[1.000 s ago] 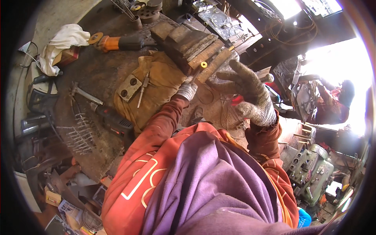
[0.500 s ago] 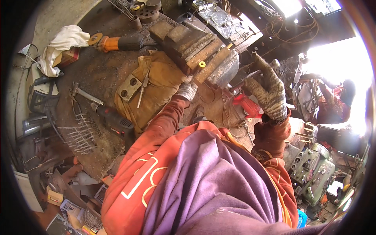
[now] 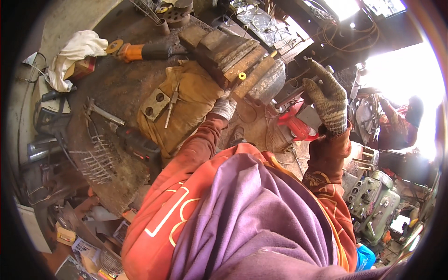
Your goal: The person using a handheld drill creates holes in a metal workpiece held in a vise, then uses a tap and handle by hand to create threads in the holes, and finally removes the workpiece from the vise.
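Grey knitted glove on the left hand (image 3: 225, 106) pressed closed against rusty stacked steel blocks (image 3: 233, 53) on the round pitted desk (image 3: 112, 88), speckled woven glove on the right hand (image 3: 329, 100), fingers open, raised beside them, tan leather apron (image 3: 186, 100) beneath, orange angle grinder (image 3: 140, 50) beyond.

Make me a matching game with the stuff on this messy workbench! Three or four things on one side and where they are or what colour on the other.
Things:
1. angle grinder
2. white rag
3. yellow ring
4. right hand

Places or colours:
A. on the stacked metal blocks, by the left hand
B. orange body, lying at the far side of the bench
C. raised in a speckled knit glove
D. bunched at the bench's far left corner

Pairs: 1-B, 2-D, 3-A, 4-C
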{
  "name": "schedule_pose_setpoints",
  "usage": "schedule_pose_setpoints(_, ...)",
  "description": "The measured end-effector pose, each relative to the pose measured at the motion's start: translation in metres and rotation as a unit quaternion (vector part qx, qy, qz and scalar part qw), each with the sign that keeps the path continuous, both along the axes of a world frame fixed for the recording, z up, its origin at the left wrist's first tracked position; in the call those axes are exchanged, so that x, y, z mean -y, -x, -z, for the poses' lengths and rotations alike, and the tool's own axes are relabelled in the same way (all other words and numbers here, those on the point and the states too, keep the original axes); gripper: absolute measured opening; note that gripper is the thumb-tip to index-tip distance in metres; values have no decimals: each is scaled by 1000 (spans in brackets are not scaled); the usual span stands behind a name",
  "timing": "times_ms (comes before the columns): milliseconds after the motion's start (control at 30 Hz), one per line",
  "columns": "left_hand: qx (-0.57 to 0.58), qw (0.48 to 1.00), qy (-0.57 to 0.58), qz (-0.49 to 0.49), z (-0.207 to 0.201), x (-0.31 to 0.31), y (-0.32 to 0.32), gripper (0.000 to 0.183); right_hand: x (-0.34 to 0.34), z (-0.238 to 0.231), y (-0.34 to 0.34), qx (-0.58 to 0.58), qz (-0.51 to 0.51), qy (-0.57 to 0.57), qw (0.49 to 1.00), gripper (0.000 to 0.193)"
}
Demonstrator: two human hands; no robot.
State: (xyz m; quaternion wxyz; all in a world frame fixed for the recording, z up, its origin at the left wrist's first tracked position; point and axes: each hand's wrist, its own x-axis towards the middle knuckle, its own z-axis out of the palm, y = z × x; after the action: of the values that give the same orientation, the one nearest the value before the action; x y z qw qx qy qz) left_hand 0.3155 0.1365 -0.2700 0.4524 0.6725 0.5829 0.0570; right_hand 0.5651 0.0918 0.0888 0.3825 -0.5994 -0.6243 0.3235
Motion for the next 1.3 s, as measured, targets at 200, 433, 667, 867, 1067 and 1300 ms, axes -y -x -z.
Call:
schedule_pose_setpoints(200, -2, 968, -189, -166, -16, 20, -10, 56, -35, 56, -19, 33, 64, -115, 991, 40)
schedule_pose_setpoints(433, 273, 906, -177, -271, 75, 10, -18, 24, -67, -18, 10, 648, 47, -257, 716, 69)
schedule_pose_setpoints(667, -21, 966, -239, -100, 8, 25, -7, 35, -128, 6, -12, 584, -214, 17, 783, 41)
schedule_pose_setpoints(867, 4, 981, -193, -18, 76, 22, -12, 42, -154, 83, -52, 420, -258, 98, 864, 40)
schedule_pose_setpoints(1067, -103, 979, -170, 47, -26, 39, 4, 35, -171, 107, -58, 451, -395, 99, 794, 40)
schedule_pose_setpoints(1300, -88, 988, -126, -14, -104, 28, -10, 37, -162, 312, -127, 51, -423, 110, 898, 39)
